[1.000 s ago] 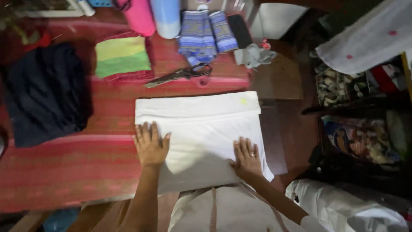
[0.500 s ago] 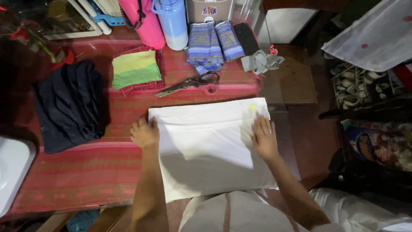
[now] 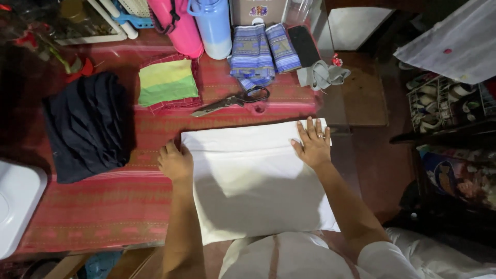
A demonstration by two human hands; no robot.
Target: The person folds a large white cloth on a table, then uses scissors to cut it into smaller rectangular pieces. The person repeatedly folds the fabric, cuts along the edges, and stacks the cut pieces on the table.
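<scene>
Head view showed one folded white cloth [image 3: 256,181] lying flat on the red striped cover of the bench [image 3: 103,206], its near edge reaching the person's lap. Two bare hands rested on it. The left hand [image 3: 175,163] sat at the cloth's far left corner, its grip curled loosely over the edge, though whether it pinched the fabric could not be told. The right hand [image 3: 313,144] lay palm down near the far right corner, its grip spread flat with the fingers fanned apart and one ring on a finger. Beyond the cloth lay one pair of scissors [image 3: 232,101] with dark handles, apart from the cloth's far edge. Farther back lay one green and yellow folded cloth [image 3: 166,81], two blue patterned folded cloths [image 3: 263,54] side by side, one flat black item [image 3: 303,45], and one crumpled grey piece [image 3: 323,75] just beside it. Two bottles stood at the back: one pink bottle [image 3: 178,23] and one pale blue bottle [image 3: 213,23], touching each other. One dark navy garment [image 3: 85,124] lay heaped at the left, well apart from the white cloth, and one white object [image 3: 15,206] showed at the left edge.
</scene>
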